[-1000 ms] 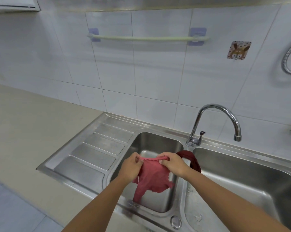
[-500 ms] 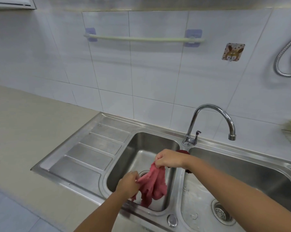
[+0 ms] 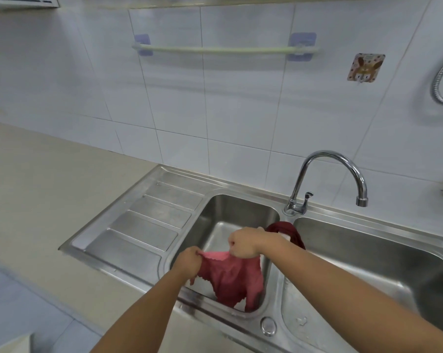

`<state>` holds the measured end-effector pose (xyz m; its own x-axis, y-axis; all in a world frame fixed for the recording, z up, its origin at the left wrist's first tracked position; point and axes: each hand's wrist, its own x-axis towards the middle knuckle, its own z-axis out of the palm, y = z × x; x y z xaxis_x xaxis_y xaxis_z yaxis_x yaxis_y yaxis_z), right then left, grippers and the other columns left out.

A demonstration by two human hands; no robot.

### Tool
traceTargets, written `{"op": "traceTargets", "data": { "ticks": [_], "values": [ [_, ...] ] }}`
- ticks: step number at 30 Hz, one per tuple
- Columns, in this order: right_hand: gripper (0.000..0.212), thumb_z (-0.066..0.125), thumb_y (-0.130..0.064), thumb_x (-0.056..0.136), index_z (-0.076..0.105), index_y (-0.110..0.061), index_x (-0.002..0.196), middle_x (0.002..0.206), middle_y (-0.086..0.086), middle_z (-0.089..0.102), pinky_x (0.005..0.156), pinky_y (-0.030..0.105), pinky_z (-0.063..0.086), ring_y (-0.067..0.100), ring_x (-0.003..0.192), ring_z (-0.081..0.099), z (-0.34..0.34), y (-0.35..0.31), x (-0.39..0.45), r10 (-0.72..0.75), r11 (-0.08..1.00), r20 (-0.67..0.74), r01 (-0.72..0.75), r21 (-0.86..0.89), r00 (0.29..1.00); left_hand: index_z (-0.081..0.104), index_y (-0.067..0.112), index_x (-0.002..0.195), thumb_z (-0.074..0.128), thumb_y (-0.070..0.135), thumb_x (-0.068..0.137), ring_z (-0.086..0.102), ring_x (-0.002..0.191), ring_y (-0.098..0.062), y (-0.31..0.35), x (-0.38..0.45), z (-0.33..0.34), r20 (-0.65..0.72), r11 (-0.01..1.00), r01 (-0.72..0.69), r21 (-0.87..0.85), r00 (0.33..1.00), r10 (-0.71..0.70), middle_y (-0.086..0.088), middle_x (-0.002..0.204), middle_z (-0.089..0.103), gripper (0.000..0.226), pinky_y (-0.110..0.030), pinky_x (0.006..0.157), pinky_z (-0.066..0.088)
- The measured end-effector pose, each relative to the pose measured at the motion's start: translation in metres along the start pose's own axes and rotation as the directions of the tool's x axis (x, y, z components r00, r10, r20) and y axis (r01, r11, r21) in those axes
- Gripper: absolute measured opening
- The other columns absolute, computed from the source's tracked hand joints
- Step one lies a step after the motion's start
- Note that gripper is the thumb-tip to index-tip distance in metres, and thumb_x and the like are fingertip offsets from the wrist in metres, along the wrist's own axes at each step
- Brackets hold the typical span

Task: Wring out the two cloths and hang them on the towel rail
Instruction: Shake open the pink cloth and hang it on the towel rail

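A pink-red cloth (image 3: 230, 278) hangs spread over the small left basin (image 3: 238, 212) of the steel sink. My left hand (image 3: 188, 262) grips its upper left corner and my right hand (image 3: 244, 242) grips its upper right edge. A darker red cloth (image 3: 288, 231) lies draped over the divider between the two basins, partly hidden behind my right wrist. The pale green towel rail (image 3: 223, 50) is fixed high on the tiled wall and carries nothing.
A chrome tap (image 3: 327, 179) arches over the divider toward the large right basin (image 3: 368, 253). The ribbed drainboard (image 3: 144, 222) lies left of the basins, with beige counter (image 3: 37, 194) beyond. A sticker hook (image 3: 365, 67) and a metal hose (image 3: 442, 80) hang on the wall at right.
The cloth was bunched between my hands half a second ago; now it is pulled out flat again, my left hand raised to the cloth's top edge. The camera has tilted slightly.
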<state>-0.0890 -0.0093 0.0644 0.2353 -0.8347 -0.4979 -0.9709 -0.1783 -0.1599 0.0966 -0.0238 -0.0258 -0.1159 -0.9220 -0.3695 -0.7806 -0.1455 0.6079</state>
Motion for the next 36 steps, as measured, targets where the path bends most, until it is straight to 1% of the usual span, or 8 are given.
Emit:
{"op": "traceTargets", "data": {
  "ticks": [7, 17, 22, 26, 29, 30, 34, 36],
  "values": [
    [0.026, 0.054, -0.04, 0.09, 0.069, -0.018, 0.087, 0.092, 0.0, 0.071, 0.094, 0.046, 0.026, 0.024, 0.095, 0.064, 0.007, 0.022, 0.006, -0.015, 0.97, -0.292, -0.058, -0.238, 0.956, 0.043, 0.018, 0.079, 0.039, 0.022, 0.096, 0.054, 0.086, -0.024, -0.007, 0.001, -0.009, 0.047, 0.973, -0.132, 0.191, 0.991, 0.126, -0.006, 0.089, 0.059, 0.018, -0.031, 0.072, 0.037],
    [0.023, 0.054, -0.003, 0.079, 0.046, -0.018, 0.063, 0.099, 0.003, 0.07, 0.088, 0.036, 0.031, 0.026, 0.096, 0.065, 0.005, 0.049, 0.012, 0.065, 0.916, -0.172, -0.127, -0.38, 0.983, 0.05, 0.015, 0.087, 0.048, 0.026, 0.086, 0.054, 0.083, -0.023, 0.016, 0.0, -0.027, 0.147, 0.814, -0.34, 0.471, 0.94, 0.308, -0.004, 0.09, 0.057, 0.012, -0.035, 0.077, 0.048],
    [0.03, 0.048, -0.009, 0.085, 0.07, -0.022, 0.103, 0.116, 0.003, 0.068, 0.092, 0.036, 0.043, 0.026, 0.11, 0.062, -0.034, 0.055, 0.024, 0.162, 0.945, -0.339, -0.245, -0.218, 0.927, 0.063, 0.01, 0.102, 0.042, 0.012, 0.091, 0.06, 0.097, -0.031, 0.031, 0.018, -0.055, -0.124, 0.832, -0.255, 0.493, 0.926, 0.357, -0.012, 0.105, 0.058, 0.023, -0.042, 0.085, 0.05],
    [0.041, 0.048, -0.008, 0.087, 0.07, -0.028, 0.115, 0.123, 0.003, 0.068, 0.095, 0.038, 0.047, 0.029, 0.113, 0.061, -0.114, 0.048, 0.012, 0.262, 0.958, -0.7, -0.094, 0.269, 0.664, 0.07, 0.013, 0.106, 0.048, 0.008, 0.087, 0.062, 0.105, -0.033, 0.074, 0.033, -0.133, -0.502, 0.895, -0.34, 0.289, 0.742, 0.444, -0.013, 0.11, 0.069, 0.03, -0.038, 0.088, 0.048],
    [0.041, 0.051, -0.003, 0.085, 0.07, -0.021, 0.116, 0.113, 0.005, 0.073, 0.092, 0.04, 0.047, 0.027, 0.1, 0.063, -0.151, 0.036, -0.008, 0.142, 0.973, -0.989, 0.177, 0.147, 0.041, 0.067, 0.013, 0.119, 0.049, 0.001, 0.09, 0.061, 0.105, -0.021, 0.107, 0.021, -0.185, -0.769, 0.775, -0.598, 0.207, 0.39, 0.506, -0.005, 0.115, 0.07, 0.036, -0.03, 0.091, 0.045],
    [0.039, 0.052, -0.003, 0.085, 0.071, -0.019, 0.114, 0.106, 0.006, 0.074, 0.088, 0.04, 0.048, 0.027, 0.094, 0.063, -0.149, 0.037, -0.01, 0.065, 0.992, -0.998, 0.113, 0.062, -0.021, 0.068, 0.014, 0.117, 0.05, 0.003, 0.092, 0.062, 0.098, -0.022, 0.107, 0.021, -0.196, -0.76, 0.763, -0.589, 0.267, 0.359, 0.542, -0.006, 0.109, 0.072, 0.033, -0.029, 0.083, 0.045],
    [0.025, 0.049, -0.019, 0.091, 0.07, -0.021, 0.104, 0.104, 0.009, 0.069, 0.074, 0.036, 0.051, 0.032, 0.09, 0.064, -0.099, 0.069, 0.024, 0.21, 0.956, -0.522, -0.286, -0.068, 0.827, 0.071, 0.01, 0.099, 0.054, 0.025, 0.096, 0.063, 0.091, -0.037, 0.06, 0.054, -0.179, -0.099, 0.791, -0.371, 0.486, 0.876, 0.472, -0.018, 0.095, 0.07, 0.023, -0.036, 0.071, 0.045],
    [0.02, 0.048, -0.02, 0.089, 0.068, -0.021, 0.089, 0.102, 0.003, 0.069, 0.072, 0.034, 0.05, 0.027, 0.091, 0.063, -0.086, 0.074, 0.03, 0.263, 0.957, -0.438, -0.29, 0.005, 0.86, 0.073, 0.013, 0.1, 0.054, 0.019, 0.093, 0.064, 0.092, -0.034, 0.048, 0.061, -0.165, -0.044, 0.815, -0.395, 0.425, 0.89, 0.454, -0.015, 0.095, 0.072, 0.021, -0.036, 0.075, 0.046]
  ]
}}
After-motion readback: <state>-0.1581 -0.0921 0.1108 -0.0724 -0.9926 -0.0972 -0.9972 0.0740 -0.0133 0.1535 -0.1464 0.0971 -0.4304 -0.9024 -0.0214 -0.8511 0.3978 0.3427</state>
